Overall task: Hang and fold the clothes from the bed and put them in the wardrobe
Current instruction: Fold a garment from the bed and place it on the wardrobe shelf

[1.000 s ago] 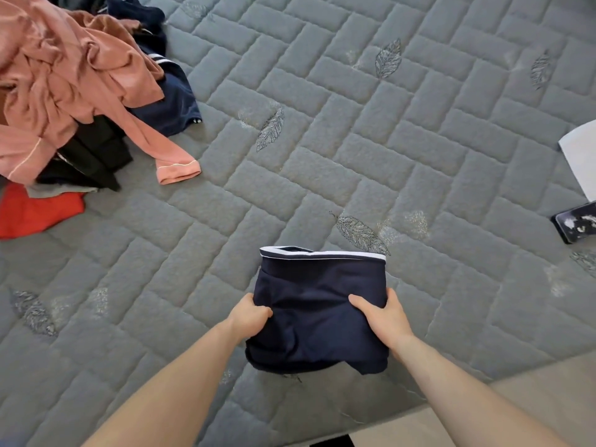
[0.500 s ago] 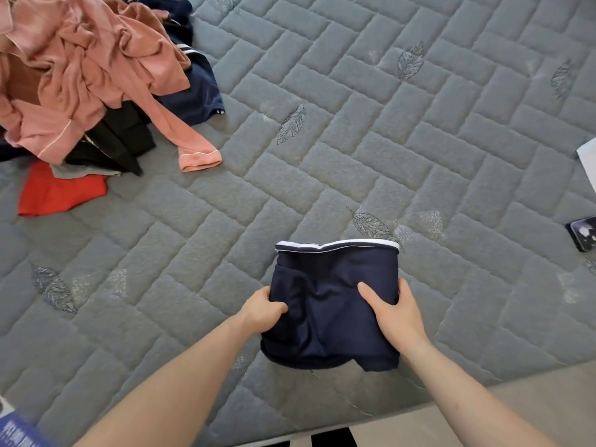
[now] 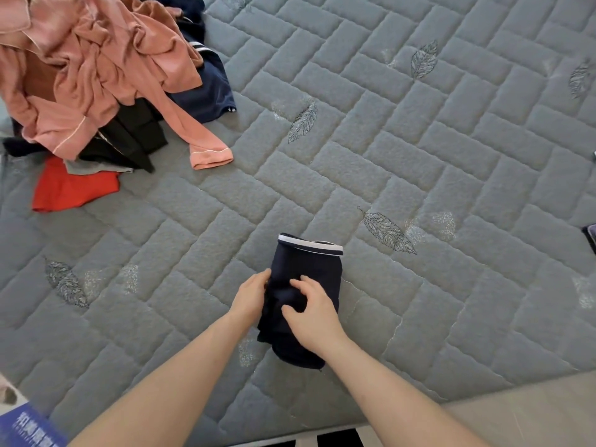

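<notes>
A pair of navy shorts with a white-striped waistband lies folded narrow on the grey quilted mattress, near its front edge. My left hand pinches the shorts' left side. My right hand lies on top, fingers bent into the dark cloth, and covers the lower half. At the upper left sits a heap of clothes: a pink garment with one sleeve trailing out, a second navy piece, black cloth and a red piece.
The mattress's front edge runs along the bottom, with a beige surface beyond it at the lower right. A blue printed object shows in the bottom left corner. A dark item is cut off by the right edge.
The shorts went from a wide rectangle to a narrow fold: my right hand carried the right side over to the left. The view shifted so the clothes heap shows more.
</notes>
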Tool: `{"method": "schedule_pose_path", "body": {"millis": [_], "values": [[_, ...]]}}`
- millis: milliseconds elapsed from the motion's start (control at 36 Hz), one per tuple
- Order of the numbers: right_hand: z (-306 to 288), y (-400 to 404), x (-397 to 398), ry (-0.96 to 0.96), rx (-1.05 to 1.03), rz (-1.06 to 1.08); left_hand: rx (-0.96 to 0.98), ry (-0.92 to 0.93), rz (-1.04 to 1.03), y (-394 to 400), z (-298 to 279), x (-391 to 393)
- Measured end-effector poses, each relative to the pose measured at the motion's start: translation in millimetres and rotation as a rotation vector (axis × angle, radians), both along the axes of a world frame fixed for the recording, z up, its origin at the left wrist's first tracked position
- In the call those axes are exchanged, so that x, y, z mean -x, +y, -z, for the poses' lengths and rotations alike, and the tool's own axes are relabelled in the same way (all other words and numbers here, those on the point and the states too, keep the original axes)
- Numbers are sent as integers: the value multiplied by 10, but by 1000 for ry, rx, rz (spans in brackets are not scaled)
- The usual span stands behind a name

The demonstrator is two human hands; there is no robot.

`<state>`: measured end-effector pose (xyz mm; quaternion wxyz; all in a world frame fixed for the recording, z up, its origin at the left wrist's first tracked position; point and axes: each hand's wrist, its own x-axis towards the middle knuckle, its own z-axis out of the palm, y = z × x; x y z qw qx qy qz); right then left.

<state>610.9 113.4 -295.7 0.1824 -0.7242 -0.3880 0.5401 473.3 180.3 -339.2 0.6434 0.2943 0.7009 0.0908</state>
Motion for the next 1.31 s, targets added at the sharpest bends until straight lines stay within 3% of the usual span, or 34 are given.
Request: {"method": "schedule_pose_path", "body": {"millis": [56, 167, 250, 333, 417, 500, 639, 750, 861, 972, 1056, 1167, 1306], "values": [[81, -14, -12, -10, -28, 38, -2, -23, 23, 39, 4, -15], [180, -114, -141, -123, -163, 331, -25, 18, 118, 105, 63, -143], [302, -277, -287, -209, -36, 577, 57, -48, 140, 163, 112, -253], [360, -500, -344, 7, 322, 864, 97, -50, 75, 167, 189, -277], [388, -847, -310, 201, 530, 942, 92, -6, -43, 38, 141, -333], [400, -1105, -220, 389, 510, 919, 49, 52, -203, -211, 174, -405], [427, -1105, -171, 453, 303, 952, 158, -27, -401, -735, 142, -591], [519, -1061, -280, 414, 252, 993, 251, 24, -199, -815, 178, -325], [623, -1092, -382, 303, 233, 860, -38, 435, 128, -347, 113, -58], [660, -1067, -354, 295, 232, 916, -291, 403, 606, 119, 31, -70], [678, -1088, -262, 335, 265, 982, -205, 317, 930, 343, -14, -209], [554, -1102, -181, 416, 271, 971, -20, 283, 1008, 336, -57, -470], [405, -1261, -285, 373, 204, 908, 36, 293, 836, 189, -168, -483]]}}
